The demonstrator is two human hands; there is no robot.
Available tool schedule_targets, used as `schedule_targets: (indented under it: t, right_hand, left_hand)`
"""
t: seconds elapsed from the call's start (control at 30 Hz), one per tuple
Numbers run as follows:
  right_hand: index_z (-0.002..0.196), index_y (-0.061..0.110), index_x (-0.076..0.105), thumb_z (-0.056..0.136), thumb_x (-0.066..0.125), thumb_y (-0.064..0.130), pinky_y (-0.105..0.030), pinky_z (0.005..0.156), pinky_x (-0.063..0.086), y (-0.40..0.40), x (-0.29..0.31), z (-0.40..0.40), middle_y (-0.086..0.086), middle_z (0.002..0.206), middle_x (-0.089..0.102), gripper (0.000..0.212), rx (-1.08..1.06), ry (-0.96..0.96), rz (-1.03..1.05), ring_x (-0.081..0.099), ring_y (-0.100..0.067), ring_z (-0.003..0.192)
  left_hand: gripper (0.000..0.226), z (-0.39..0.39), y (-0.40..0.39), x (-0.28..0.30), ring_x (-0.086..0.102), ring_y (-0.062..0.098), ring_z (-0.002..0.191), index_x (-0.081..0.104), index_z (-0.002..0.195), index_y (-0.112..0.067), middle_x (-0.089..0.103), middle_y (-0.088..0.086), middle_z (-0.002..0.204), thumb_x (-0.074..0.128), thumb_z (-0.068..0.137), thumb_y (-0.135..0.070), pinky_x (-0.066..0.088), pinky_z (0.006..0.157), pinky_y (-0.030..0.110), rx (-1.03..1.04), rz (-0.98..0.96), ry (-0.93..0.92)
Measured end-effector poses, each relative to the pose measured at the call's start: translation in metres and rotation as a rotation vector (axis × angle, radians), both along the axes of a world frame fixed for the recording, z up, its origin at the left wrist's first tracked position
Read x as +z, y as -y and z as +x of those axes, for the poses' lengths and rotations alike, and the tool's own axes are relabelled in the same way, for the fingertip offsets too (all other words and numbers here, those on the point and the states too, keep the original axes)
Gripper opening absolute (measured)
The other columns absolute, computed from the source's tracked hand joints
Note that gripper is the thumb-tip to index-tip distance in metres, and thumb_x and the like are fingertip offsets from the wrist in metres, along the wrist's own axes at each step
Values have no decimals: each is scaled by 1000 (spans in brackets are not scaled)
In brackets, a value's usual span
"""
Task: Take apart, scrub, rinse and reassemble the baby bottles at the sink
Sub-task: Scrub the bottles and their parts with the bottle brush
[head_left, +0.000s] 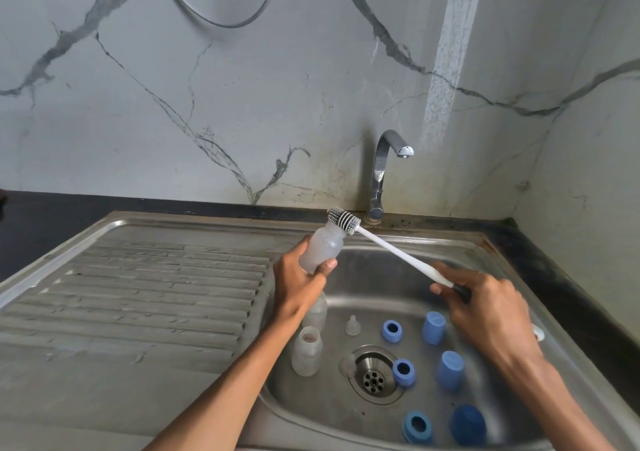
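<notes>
My left hand point(300, 279) grips a cloudy bare baby bottle point(323, 248), tilted with its mouth up and to the right, above the sink's left side. My right hand point(485, 307) holds the handle of a white bottle brush point(398, 255). The brush's bristle head point(343, 221) lies right at the bottle's mouth. Down in the basin stand two more bare bottles point(306, 350), one partly hidden under my left wrist. Two clear teats point(352, 325), three blue collar rings point(392, 330) and three blue caps point(433, 327) lie around the drain.
The steel sink basin point(374, 277) has a drain point(374, 378) in its middle. A ribbed steel drainboard point(138, 298) stretches to the left. A chrome tap point(381, 173) rises behind the basin, with no water running. Marble-patterned wall behind and at right.
</notes>
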State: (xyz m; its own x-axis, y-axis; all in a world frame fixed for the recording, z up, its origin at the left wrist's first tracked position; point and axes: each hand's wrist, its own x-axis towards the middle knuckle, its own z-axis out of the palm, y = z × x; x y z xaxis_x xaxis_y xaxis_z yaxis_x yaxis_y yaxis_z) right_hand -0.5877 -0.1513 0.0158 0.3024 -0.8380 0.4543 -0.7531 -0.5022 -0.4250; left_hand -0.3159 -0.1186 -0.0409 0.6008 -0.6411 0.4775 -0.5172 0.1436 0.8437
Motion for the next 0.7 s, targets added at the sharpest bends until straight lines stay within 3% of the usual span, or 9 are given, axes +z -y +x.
schedule_targets:
  t: [0.13,0.23,0.37,0.43,0.57,0.7]
  right_hand:
    - [128,33,66,89,72,34,-34,60,47,2,1,-1,-1,82,74,40,-13,-5,16,65,-21,68]
    - [127,33,66,88,73,34,-34,62,48,0,1,1,-1,85,75,40,0,10,0,66,-22,71]
    - [126,33,67,87,73,33,-40,65,55,-3,0,1,2,87,74,39,29,-6,-24,67,-21,73]
    - [126,34,67,88,73,32,-38,64,53,-3,0,1,4,82,71,38,27,-16,-21,67,-22,75]
    - [126,37,66,89,72,34,-33,61,43,-2,2,1,4,76,69,38,2,22,-10,65,-24,74]
    - [128,34,65,90,71,35,-32,61,41,1,3,0,-3,82,73,38,-6,47,56,61,-22,70]
  left_hand:
    - [42,-7,3,-2,61,8,70,71,106,-26,71,-9,81,73,67,-42,54,67,29,-60,31,36]
    - [38,-3,1,4,68,12,75,74,106,-26,74,-9,84,80,69,-31,56,67,24,-15,16,-41]
    - [45,13,0,3,72,18,80,74,106,-33,75,-7,85,75,64,-47,62,70,43,33,-6,-190]
    - [44,16,-1,2,71,18,80,73,106,-34,75,-7,86,75,63,-47,62,70,45,32,1,-202]
    - [38,1,-3,6,71,15,83,74,110,-29,75,-7,89,82,73,-25,60,72,31,-13,20,-153]
    - [43,-13,-1,3,70,9,82,73,113,-27,76,-10,92,77,70,-30,56,70,23,-138,-9,-99]
